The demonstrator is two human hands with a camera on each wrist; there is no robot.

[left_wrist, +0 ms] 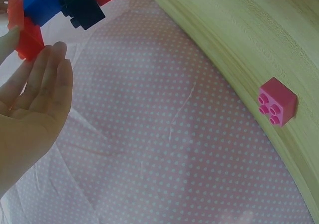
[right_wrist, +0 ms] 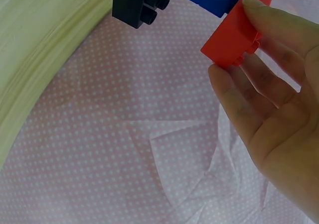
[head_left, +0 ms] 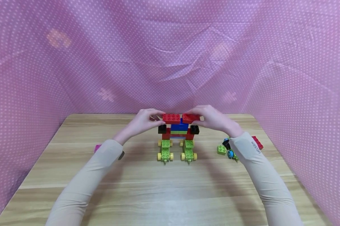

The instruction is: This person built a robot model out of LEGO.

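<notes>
A brick model (head_left: 177,138) stands mid-table on two green wheeled bases, with red, blue and black bricks above. Two red bricks lie side by side on top. My left hand (head_left: 158,118) pinches the outer end of the left red brick (head_left: 171,118); in the left wrist view its fingers (left_wrist: 47,69) and thumb meet on that red brick (left_wrist: 26,40), beside a blue brick (left_wrist: 42,2) and a black one (left_wrist: 82,10). My right hand (head_left: 197,118) pinches the right red brick (head_left: 190,118). In the right wrist view its thumb and fingers (right_wrist: 239,94) hold that brick (right_wrist: 233,32).
A pink brick (head_left: 97,147) (left_wrist: 276,102) lies on the wooden table (head_left: 170,188) by my left sleeve. Loose pieces sit at the right: a green brick (head_left: 221,149), a red one (head_left: 257,142), a wheeled piece (head_left: 231,154). Pink dotted cloth (head_left: 170,56) walls three sides.
</notes>
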